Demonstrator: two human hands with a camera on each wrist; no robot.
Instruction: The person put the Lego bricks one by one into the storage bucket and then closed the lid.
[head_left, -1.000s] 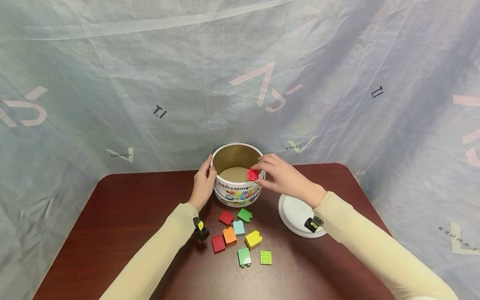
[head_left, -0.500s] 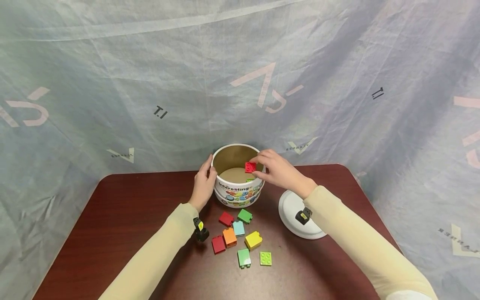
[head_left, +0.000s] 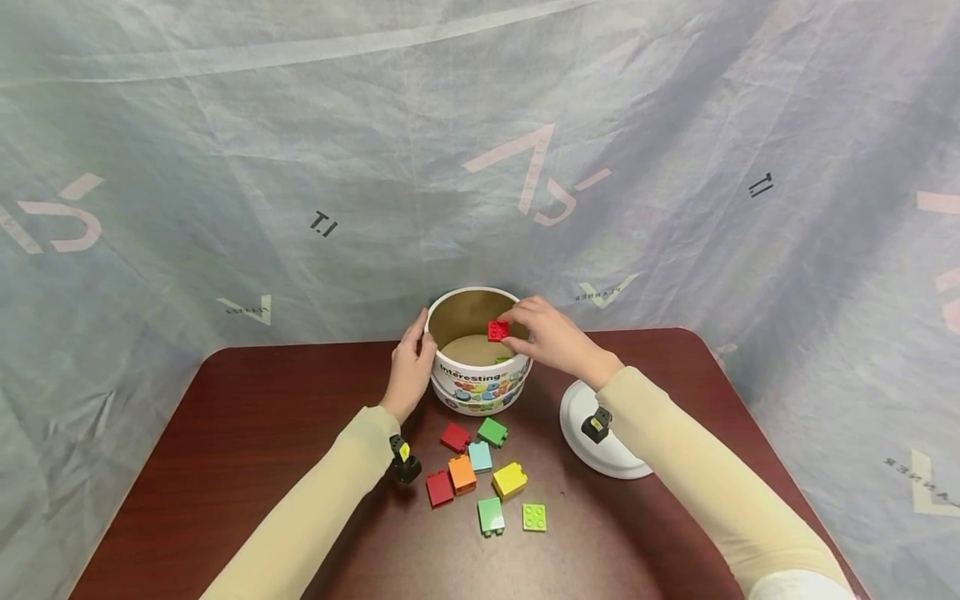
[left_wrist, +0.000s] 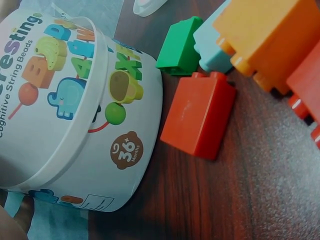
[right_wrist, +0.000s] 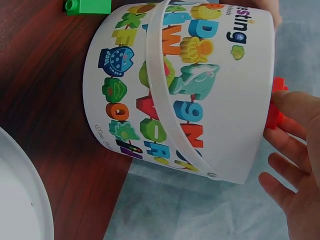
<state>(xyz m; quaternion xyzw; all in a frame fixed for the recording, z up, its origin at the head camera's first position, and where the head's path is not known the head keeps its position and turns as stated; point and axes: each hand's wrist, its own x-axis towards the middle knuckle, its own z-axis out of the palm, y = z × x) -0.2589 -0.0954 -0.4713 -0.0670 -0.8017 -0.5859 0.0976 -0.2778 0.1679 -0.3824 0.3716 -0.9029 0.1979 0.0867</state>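
A white bucket (head_left: 480,385) with printed coloured letters and shapes stands at the table's back. My left hand (head_left: 407,375) rests against its left side, with fairly straight fingers along the outer wall and the thumb near the rim. With thumb and fingertips my right hand (head_left: 551,337) pinches a red toy brick (head_left: 498,331) over the opening, just inside the right rim. In the right wrist view the red brick (right_wrist: 275,107) is partly hidden by the bucket rim. A green piece (head_left: 503,360) shows low inside the bucket. Much of the interior is hidden by the front wall.
Several toy bricks lie in front of the bucket, including a yellow brick (head_left: 510,481), an orange brick (head_left: 462,473) and a light green brick (head_left: 534,517). To the right is a white round lid (head_left: 588,442), under my right forearm. Grey fabric (head_left: 420,167) hangs behind the table.
My right hand has moved the red brick left and farther back from the front right rim to over the opening. The green piece inside has come into sight. My left hand stays put.
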